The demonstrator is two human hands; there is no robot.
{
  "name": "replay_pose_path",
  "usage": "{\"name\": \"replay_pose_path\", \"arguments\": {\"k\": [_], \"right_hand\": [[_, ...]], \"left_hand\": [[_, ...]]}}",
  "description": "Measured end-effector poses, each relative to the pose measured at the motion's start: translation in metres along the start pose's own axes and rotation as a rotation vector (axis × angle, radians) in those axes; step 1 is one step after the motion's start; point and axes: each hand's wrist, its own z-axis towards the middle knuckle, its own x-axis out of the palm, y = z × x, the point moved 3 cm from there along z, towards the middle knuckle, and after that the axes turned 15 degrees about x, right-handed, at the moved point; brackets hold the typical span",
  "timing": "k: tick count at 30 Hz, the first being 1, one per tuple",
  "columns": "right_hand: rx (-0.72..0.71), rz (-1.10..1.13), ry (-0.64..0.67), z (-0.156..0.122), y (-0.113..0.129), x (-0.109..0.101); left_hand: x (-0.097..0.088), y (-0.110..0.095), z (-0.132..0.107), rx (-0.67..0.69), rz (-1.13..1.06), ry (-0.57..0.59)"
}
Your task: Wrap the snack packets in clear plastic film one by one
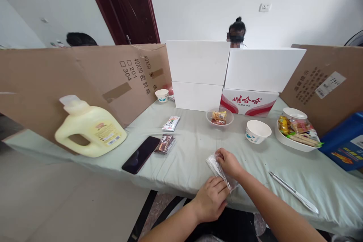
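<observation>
Shows a plain white wall (195,3) well beyond the right grip (229,163), with a pale socket plate (265,7) mounted on it, far ahead and to the right. Has a dark red door (127,3), fitted with a metal handle (128,39), well beyond and left of the left grip (211,201). Spreads out around the right grip as a pale green, cloth-covered tabletop (193,132), creased. Drops to a smooth, pale grey floor (85,196) left of the left grip. Looks softly lit.

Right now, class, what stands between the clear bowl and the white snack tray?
In the head view, a white bowl with a blue pattern stands between the clear bowl and the white snack tray.
</observation>
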Motion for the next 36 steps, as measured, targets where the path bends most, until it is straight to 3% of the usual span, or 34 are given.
{"name": "replay_pose_path", "arguments": {"k": [6,10,14,21,26,27,29,32,33,36], "right_hand": [[-0.076,-0.167,-0.104,-0.017,-0.001,0.013],[-0.087,-0.258,-0.147,-0.019,0.001,0.013],[-0.095,-0.338,-0.185,-0.019,0.003,0.014],[-0.107,-0.481,-0.286,-0.021,0.006,0.016],[-0.028,-0.563,-0.457,-0.026,-0.011,-0.023],[-0.047,-0.573,-0.489,-0.032,-0.016,-0.031],[-0.228,-0.611,-0.492,-0.054,-0.025,-0.035],[-0.615,-0.699,-0.353,-0.102,-0.035,-0.009],[-0.655,-0.718,-0.335,-0.118,-0.039,0.003],[-0.535,-0.708,-0.451,-0.145,-0.047,0.033]], "left_hand": [[-0.001,-0.003,0.002,0.032,-0.015,-0.057],[-0.011,-0.002,-0.002,0.055,-0.053,-0.198],[-0.025,0.010,-0.007,-0.044,-0.019,-0.314],[-0.032,0.038,0.006,-0.208,0.086,-0.176],[-0.027,0.038,0.005,-0.246,0.102,-0.143],[-0.027,0.038,0.004,-0.243,0.095,-0.146],[-0.028,0.038,0.003,-0.250,0.084,-0.158],[-0.031,0.040,0.007,-0.299,0.089,-0.165],[-0.031,0.040,0.010,-0.313,0.100,-0.151],[-0.026,0.043,0.022,-0.297,0.146,-0.060]]}}
